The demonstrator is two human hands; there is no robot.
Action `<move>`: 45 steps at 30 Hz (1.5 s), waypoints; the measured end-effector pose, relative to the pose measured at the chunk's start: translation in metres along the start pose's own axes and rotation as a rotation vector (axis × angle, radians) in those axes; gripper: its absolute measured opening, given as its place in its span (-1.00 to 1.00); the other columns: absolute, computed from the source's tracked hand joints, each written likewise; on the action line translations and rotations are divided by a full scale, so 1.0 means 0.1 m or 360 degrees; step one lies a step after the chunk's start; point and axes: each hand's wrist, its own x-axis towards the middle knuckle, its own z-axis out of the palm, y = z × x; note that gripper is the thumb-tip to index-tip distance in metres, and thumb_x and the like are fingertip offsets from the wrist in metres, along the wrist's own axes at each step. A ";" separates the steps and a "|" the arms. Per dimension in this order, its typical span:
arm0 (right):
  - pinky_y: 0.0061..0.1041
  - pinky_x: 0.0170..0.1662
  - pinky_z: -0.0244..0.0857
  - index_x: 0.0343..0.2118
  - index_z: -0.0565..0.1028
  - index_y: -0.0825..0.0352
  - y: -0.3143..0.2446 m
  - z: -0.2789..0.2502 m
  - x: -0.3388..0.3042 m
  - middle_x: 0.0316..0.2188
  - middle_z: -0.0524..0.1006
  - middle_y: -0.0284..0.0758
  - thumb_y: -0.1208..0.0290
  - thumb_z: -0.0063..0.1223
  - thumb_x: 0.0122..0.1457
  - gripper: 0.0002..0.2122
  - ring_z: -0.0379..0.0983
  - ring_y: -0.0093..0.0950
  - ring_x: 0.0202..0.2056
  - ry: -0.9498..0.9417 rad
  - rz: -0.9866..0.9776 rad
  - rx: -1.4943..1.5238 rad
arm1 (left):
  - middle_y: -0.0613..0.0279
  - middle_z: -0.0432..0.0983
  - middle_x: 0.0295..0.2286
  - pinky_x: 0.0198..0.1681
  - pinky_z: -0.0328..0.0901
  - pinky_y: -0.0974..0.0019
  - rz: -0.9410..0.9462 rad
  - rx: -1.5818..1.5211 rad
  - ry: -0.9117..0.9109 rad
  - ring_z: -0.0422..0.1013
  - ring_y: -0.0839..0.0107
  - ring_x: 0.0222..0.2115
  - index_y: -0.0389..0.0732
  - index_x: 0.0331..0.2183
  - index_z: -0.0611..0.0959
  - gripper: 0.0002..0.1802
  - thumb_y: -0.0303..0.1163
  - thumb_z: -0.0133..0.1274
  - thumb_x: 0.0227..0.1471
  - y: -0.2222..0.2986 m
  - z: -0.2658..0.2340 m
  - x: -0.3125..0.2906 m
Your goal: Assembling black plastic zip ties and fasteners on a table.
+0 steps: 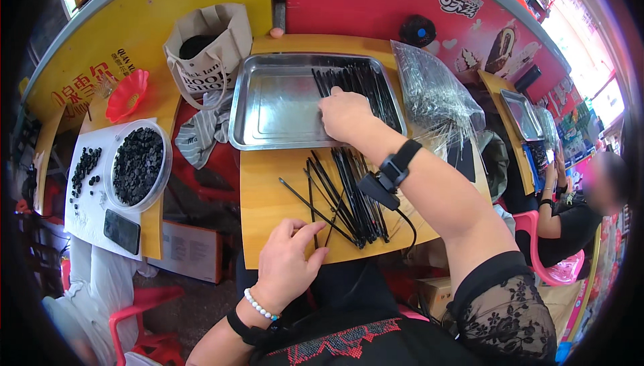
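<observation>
Thin black rods (359,198) lie in a loose bundle on the near part of the wooden table, some crossing at angles. More black rods (376,91) rest side by side in the right half of a shallow metal tray (268,141). My right hand (345,116) reaches into the tray, its fingers closed at the left edge of that row on a thin black rod; the fingertips are partly hidden. At the table's front edge, my left hand (285,262) has thumb and forefinger apart, around the lower end of a loose rod.
A clear plastic bag (436,84) of thin pieces lies right of the tray. To the left are a canvas tote (231,41), a round tub (168,181) of small black caps, a phone (122,232) and a red bowl (127,96). A person (570,215) sits far right.
</observation>
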 end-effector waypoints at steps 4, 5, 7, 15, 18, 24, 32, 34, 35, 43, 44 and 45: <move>-0.30 -0.19 0.39 -0.47 0.56 0.35 -0.15 -0.23 -0.54 -0.39 0.53 -0.11 0.34 0.03 0.01 -0.83 0.49 -0.17 -0.26 0.0134 -0.0226 0.0462 | 0.18 0.41 -0.35 -0.30 0.32 0.27 -0.0026 0.0160 0.0020 0.39 0.25 -0.36 -0.13 -0.26 0.64 -0.63 -0.41 0.24 -0.25 0.01 0.01 -0.05; -0.27 -0.17 0.38 -0.49 0.56 0.35 -0.19 -0.32 -0.79 -0.48 0.53 -0.10 0.30 0.02 0.02 -0.79 0.47 -0.14 -0.29 0.0062 -0.0276 0.0536 | 0.18 0.40 -0.35 -0.29 0.32 0.26 -0.0055 0.0163 0.0013 0.39 0.24 -0.34 -0.12 -0.27 0.64 -0.64 -0.41 0.23 -0.25 0.01 0.01 -0.06; -0.23 -0.17 0.37 -0.51 0.54 0.34 -0.23 -0.41 -1.24 -0.44 0.55 -0.15 0.23 0.04 0.03 -0.75 0.49 -0.17 -0.29 -0.0368 -0.0298 0.0546 | 0.19 0.40 -0.35 -0.29 0.32 0.26 -0.0008 0.0184 0.0037 0.39 0.24 -0.34 -0.12 -0.28 0.65 -0.66 -0.40 0.23 -0.25 -0.06 0.08 -0.04; -0.26 -0.33 0.37 -0.48 0.47 0.34 -0.41 0.15 -1.99 -0.56 0.52 -0.12 0.23 0.11 -0.01 -0.76 0.50 -0.17 -0.43 0.0067 -0.0199 0.0644 | 0.21 0.41 -0.35 -0.27 0.35 0.27 0.0080 0.0307 0.0133 0.40 0.25 -0.31 -0.08 -0.33 0.67 -0.74 -0.33 0.19 -0.20 0.01 0.21 -0.14; -0.25 -0.36 0.37 -0.53 0.47 0.35 -0.43 0.09 -2.00 -0.57 0.52 -0.10 0.29 0.10 -0.04 -0.80 0.49 -0.15 -0.44 0.0026 -0.0007 0.0735 | 0.22 0.41 -0.39 -0.29 0.35 0.26 0.0039 0.0278 0.0163 0.41 0.25 -0.34 -0.09 -0.34 0.67 -0.77 -0.34 0.17 -0.18 0.04 0.27 -0.16; -0.55 -0.51 0.26 -0.54 0.42 0.40 -0.31 -0.04 -2.05 -0.67 0.44 -0.31 0.43 0.17 -0.07 -0.83 0.36 -0.56 -0.60 0.0058 0.0230 0.1484 | 0.21 0.42 -0.42 -0.30 0.34 0.27 -0.0016 0.0275 0.0156 0.41 0.23 -0.34 -0.11 -0.32 0.65 -0.75 -0.32 0.16 -0.15 0.07 0.28 -0.21; -0.74 -0.61 0.12 -0.45 0.38 0.33 -0.64 -0.16 -2.29 -0.63 0.38 -0.52 0.48 0.14 0.08 -0.86 0.24 -0.78 -0.65 -0.0095 0.0190 0.2467 | 0.26 0.50 -0.38 -0.26 0.30 0.45 -0.0228 -0.0868 0.0236 0.41 0.49 -0.37 -0.30 -0.23 0.61 -0.72 -0.31 0.07 0.06 0.15 -0.06 -0.32; -0.74 -0.61 0.13 -0.44 0.39 0.33 -0.77 -0.23 -2.35 -0.61 0.39 -0.51 0.49 0.15 0.07 -0.86 0.25 -0.77 -0.64 -0.0158 0.0162 0.2506 | 0.30 0.52 -0.37 -0.26 0.29 0.52 -0.0307 -0.1444 0.0045 0.38 0.61 -0.36 -0.37 -0.23 0.59 -0.72 -0.34 0.01 0.12 0.20 -0.12 -0.38; -0.74 -0.60 0.14 -0.44 0.39 0.34 -0.84 -0.27 -2.37 -0.60 0.40 -0.50 0.51 0.16 0.06 -0.86 0.26 -0.77 -0.63 -0.0220 0.0136 0.2544 | 0.32 0.52 -0.37 -0.27 0.28 0.55 -0.0301 -0.1565 -0.0013 0.37 0.64 -0.35 -0.40 -0.23 0.59 -0.72 -0.36 -0.01 0.14 0.23 -0.12 -0.39; -0.75 -0.55 0.22 -0.35 0.43 0.38 -1.12 -0.33 -2.48 -0.51 0.47 -0.45 0.51 0.14 0.08 -0.87 0.34 -0.74 -0.58 -0.0224 0.0067 0.2539 | 0.22 0.54 -0.35 -0.26 0.36 0.52 -0.0292 -0.1698 -0.0029 0.45 0.57 -0.35 -0.41 -0.19 0.56 -0.74 -0.42 0.00 0.12 0.26 -0.33 -0.65; -0.75 -0.55 0.22 -0.35 0.43 0.38 -1.14 -0.35 -2.51 -0.51 0.47 -0.45 0.51 0.14 0.08 -0.87 0.34 -0.74 -0.58 -0.0230 0.0074 0.2537 | 0.22 0.54 -0.35 -0.26 0.36 0.52 -0.0298 -0.1704 -0.0030 0.45 0.57 -0.35 -0.41 -0.19 0.56 -0.74 -0.42 0.00 0.12 0.26 -0.34 -0.69; -0.75 -0.52 0.24 -0.34 0.42 0.38 -1.17 -0.39 -2.53 -0.49 0.48 -0.44 0.50 0.13 0.10 -0.87 0.37 -0.73 -0.55 -0.0241 0.0068 0.2531 | 0.22 0.54 -0.34 -0.26 0.36 0.52 -0.0302 -0.1782 -0.0037 0.45 0.56 -0.35 -0.40 -0.19 0.56 -0.74 -0.42 0.01 0.11 0.26 -0.34 -0.71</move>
